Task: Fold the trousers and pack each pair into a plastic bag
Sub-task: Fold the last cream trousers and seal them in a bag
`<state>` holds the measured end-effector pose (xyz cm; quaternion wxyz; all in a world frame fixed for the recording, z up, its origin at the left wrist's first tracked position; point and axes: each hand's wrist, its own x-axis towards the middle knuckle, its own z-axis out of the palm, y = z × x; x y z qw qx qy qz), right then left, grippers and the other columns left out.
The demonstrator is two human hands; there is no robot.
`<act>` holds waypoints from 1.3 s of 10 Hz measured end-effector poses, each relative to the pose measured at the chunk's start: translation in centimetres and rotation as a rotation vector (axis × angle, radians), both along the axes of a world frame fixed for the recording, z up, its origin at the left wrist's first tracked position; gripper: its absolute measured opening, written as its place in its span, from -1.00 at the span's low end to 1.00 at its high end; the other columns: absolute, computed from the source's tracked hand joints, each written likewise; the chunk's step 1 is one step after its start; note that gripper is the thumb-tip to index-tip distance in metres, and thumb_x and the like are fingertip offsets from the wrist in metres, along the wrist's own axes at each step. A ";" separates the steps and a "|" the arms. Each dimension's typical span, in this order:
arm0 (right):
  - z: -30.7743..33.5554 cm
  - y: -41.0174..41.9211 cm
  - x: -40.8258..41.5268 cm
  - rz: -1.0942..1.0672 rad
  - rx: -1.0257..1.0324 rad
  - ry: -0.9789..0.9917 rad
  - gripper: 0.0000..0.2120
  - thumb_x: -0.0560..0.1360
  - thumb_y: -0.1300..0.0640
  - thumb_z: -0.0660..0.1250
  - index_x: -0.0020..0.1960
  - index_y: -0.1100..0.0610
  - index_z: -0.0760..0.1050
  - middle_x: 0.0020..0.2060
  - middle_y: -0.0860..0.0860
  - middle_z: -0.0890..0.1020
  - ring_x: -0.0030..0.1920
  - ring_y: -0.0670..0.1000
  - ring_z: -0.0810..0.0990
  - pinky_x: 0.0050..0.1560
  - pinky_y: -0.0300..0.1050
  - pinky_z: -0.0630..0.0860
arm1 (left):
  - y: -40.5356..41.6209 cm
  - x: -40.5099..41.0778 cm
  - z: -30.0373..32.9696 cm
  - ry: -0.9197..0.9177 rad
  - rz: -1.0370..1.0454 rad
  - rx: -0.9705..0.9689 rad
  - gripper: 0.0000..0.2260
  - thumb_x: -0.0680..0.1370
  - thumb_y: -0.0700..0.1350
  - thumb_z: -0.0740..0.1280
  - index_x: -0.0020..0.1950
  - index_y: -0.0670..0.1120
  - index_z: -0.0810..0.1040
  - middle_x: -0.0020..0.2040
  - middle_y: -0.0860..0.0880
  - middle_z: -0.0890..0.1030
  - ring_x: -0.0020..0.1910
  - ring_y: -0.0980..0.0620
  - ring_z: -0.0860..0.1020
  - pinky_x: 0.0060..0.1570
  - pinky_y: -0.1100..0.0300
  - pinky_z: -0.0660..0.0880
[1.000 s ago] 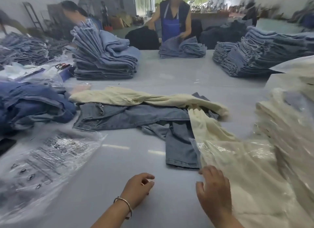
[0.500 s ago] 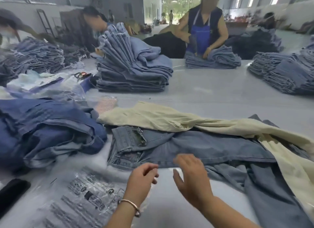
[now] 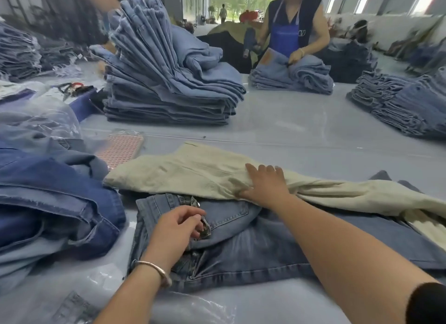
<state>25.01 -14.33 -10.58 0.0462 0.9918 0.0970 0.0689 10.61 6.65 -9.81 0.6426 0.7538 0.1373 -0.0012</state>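
While print on bag (image 3: 74,306) blurs (unreadable), jeans (image 3: 241,251)

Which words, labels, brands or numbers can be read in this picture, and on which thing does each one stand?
No text reads clearly.
Plastic bag, near left corner: dark printed block, too blurred to read.
Dark vest of the person across the table: a pale mark on the chest, too small to read.
Tan patch on the blue jeans that person handles: no legible letters.
Jeans under the hands: no readable label shows.
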 end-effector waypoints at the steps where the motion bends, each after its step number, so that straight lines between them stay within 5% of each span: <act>1: 2.5 -0.3 -0.2 0.041 0.109 -0.201 -0.81 0.45 0.07 0.23 0.06 0.05 0.39 -0.03 0.07 0.58 0.03 0.17 0.52 -0.07 -0.02 0.20 | 0.1 -0.2 0.1 0.024 0.041 -0.028 -0.83 0.57 -0.27 0.28 -0.09 -0.09 0.65 -0.32 -0.01 0.63 -0.47 0.20 0.50 -0.44 0.34 0.41; 2: 7.1 -0.3 -3.0 0.124 0.437 -0.425 -0.83 0.36 0.22 0.29 -0.25 0.08 0.29 -0.34 0.05 0.50 -0.29 0.18 0.43 -0.26 -0.08 0.16 | -0.6 -1.3 1.3 -0.008 0.075 -0.128 -0.90 0.57 -0.13 0.33 -0.06 -0.08 0.63 -0.20 -0.05 0.67 -0.38 0.16 0.54 -0.37 0.27 0.44; 3: 12.9 -0.9 -8.8 0.256 0.555 -0.720 -0.85 0.21 0.27 0.30 -0.30 0.11 0.37 -0.44 -0.02 0.38 -0.40 0.08 0.30 -0.35 -0.14 0.16 | -1.4 -2.9 3.6 0.000 0.086 -0.442 -0.64 0.46 0.14 0.35 0.07 -0.12 0.58 -0.03 -0.09 0.70 -0.18 0.06 0.65 -0.26 0.18 0.54; 4: 16.2 -2.5 -16.6 0.355 0.508 -0.830 -0.77 0.19 0.16 0.43 -0.15 0.14 0.58 -0.34 0.02 0.54 -0.33 0.11 0.46 -0.34 -0.09 0.37 | -2.4 -5.5 6.6 0.108 -0.097 -0.903 -0.23 0.31 0.34 0.39 0.33 -0.15 0.45 0.24 -0.19 0.58 0.16 -0.17 0.60 -0.07 -0.01 0.61; 5: 15.8 -3.7 -25.5 0.446 0.449 -0.759 -0.77 0.24 0.08 0.36 -0.14 0.13 0.61 -0.32 0.03 0.53 -0.34 0.14 0.48 -0.32 -0.06 0.40 | -4.9 -9.4 7.6 0.262 -0.159 -1.202 -0.20 0.41 0.40 0.27 0.52 -0.02 0.26 0.49 -0.16 0.31 0.42 -0.24 0.33 0.30 -0.19 0.38; 6: 13.2 -5.0 -33.1 0.502 0.343 -0.604 -0.78 0.18 0.07 0.38 -0.20 0.11 0.59 -0.37 0.01 0.48 -0.39 0.12 0.45 -0.38 -0.10 0.38 | -10.1 -14.4 8.7 0.208 -0.284 -1.162 -0.40 0.50 0.23 0.24 0.39 -0.14 0.46 0.40 -0.21 0.42 0.37 -0.22 0.41 0.31 -0.14 0.38; 7: 11.9 -6.8 -39.6 0.460 0.375 -0.473 -0.86 0.09 0.10 0.33 -0.35 0.07 0.50 -0.45 -0.01 0.43 -0.47 0.08 0.41 -0.48 -0.17 0.38 | -11.7 -19.7 9.8 0.137 -0.252 -1.065 -0.67 0.30 -0.05 0.47 -0.05 -0.24 0.69 -0.02 -0.25 0.65 -0.04 -0.17 0.65 -0.10 -0.01 0.59; 8: 11.4 -8.1 -45.5 0.387 0.380 -0.515 -0.84 0.21 0.15 0.11 -0.30 0.05 0.45 -0.52 -0.01 0.41 -0.55 0.06 0.40 -0.53 -0.24 0.37 | -13.3 -25.0 9.9 0.051 -0.207 -0.871 -0.68 0.26 -0.22 0.45 -0.02 -0.30 0.64 -0.06 -0.29 0.62 -0.08 -0.21 0.62 -0.11 -0.02 0.59; 9: 11.6 -8.5 -49.3 0.303 0.337 -0.636 -0.62 0.61 0.25 -0.21 -0.27 0.18 0.25 -0.71 -0.04 0.35 -0.72 -0.08 0.33 -0.67 -0.28 0.27 | -13.8 -30.5 9.8 -0.072 -0.156 -0.620 -0.57 0.17 -0.22 0.49 0.01 -0.32 0.62 -0.03 -0.29 0.64 -0.06 -0.22 0.62 -0.10 0.03 0.59; 10: 11.8 -8.2 -52.9 0.259 0.275 -0.720 -0.62 0.65 0.29 -0.25 -0.23 0.04 0.16 -0.75 -0.02 0.35 -0.75 -0.12 0.30 -0.72 -0.29 0.20 | -13.2 -35.4 10.5 -0.196 -0.075 -0.323 -0.45 0.11 -0.19 0.58 0.09 -0.20 0.62 -0.02 -0.20 0.68 -0.03 -0.18 0.65 -0.15 0.11 0.59; 11: 8.9 -6.7 -56.8 0.271 0.369 -0.480 -0.62 0.53 0.32 -0.14 -0.16 0.02 0.37 -0.65 0.01 0.48 -0.67 -0.03 0.39 -0.66 -0.34 0.25 | -11.1 -38.4 10.9 -0.349 0.094 -0.158 -0.37 0.15 -0.20 0.56 0.20 -0.02 0.52 0.00 -0.06 0.69 -0.01 -0.05 0.66 -0.09 0.09 0.56; 12: 7.8 -6.4 -58.4 0.352 0.266 -0.099 -0.71 0.37 0.19 0.19 0.05 0.02 0.49 -0.27 0.09 0.60 -0.41 -0.01 0.59 -0.58 -0.26 0.36 | -8.0 -40.1 10.5 -0.385 0.272 0.118 -0.31 0.22 -0.10 0.61 0.26 0.15 0.39 0.06 0.12 0.65 -0.01 0.15 0.62 -0.03 0.12 0.51; 13: 6.3 -7.2 -56.7 0.452 0.224 0.431 -0.41 0.51 -0.14 0.25 0.46 0.04 0.22 0.26 0.11 0.33 0.25 0.07 0.42 0.01 -0.01 0.47 | -3.9 -41.9 7.6 -0.138 0.467 0.300 -0.30 0.23 0.11 0.60 0.26 0.02 0.36 0.18 -0.03 0.56 0.08 -0.05 0.56 0.08 -0.01 0.50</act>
